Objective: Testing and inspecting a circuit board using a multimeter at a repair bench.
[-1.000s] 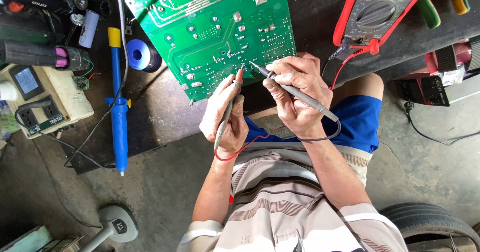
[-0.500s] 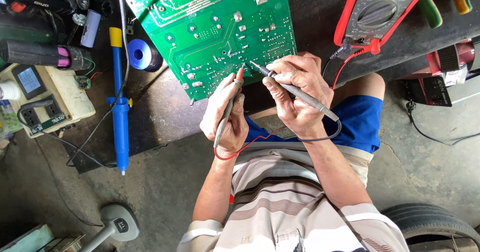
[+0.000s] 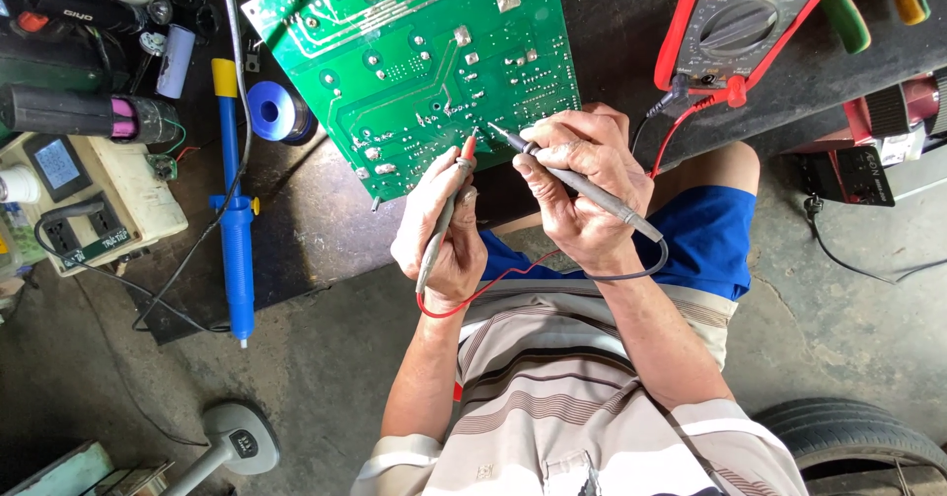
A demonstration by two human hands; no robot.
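A large green circuit board (image 3: 414, 62) lies solder side up on the dark bench. My left hand (image 3: 439, 235) grips a grey test probe with a red tip (image 3: 464, 156), its point touching the board's near edge. My right hand (image 3: 587, 185) holds a second grey probe (image 3: 577, 182), whose metal tip rests on the board just right of the first. A red lead (image 3: 483, 289) and a dark lead (image 3: 641, 264) loop from the probes toward a red-cased multimeter (image 3: 740, 28) at the upper right.
A blue desoldering pump (image 3: 235, 230) lies left of the board, with a blue solder spool (image 3: 276, 109) beside it. A beige power strip box (image 3: 74, 200) sits at far left. Pliers with coloured handles (image 3: 868, 3) lie at top right. A tyre (image 3: 858, 442) is at the bottom right.
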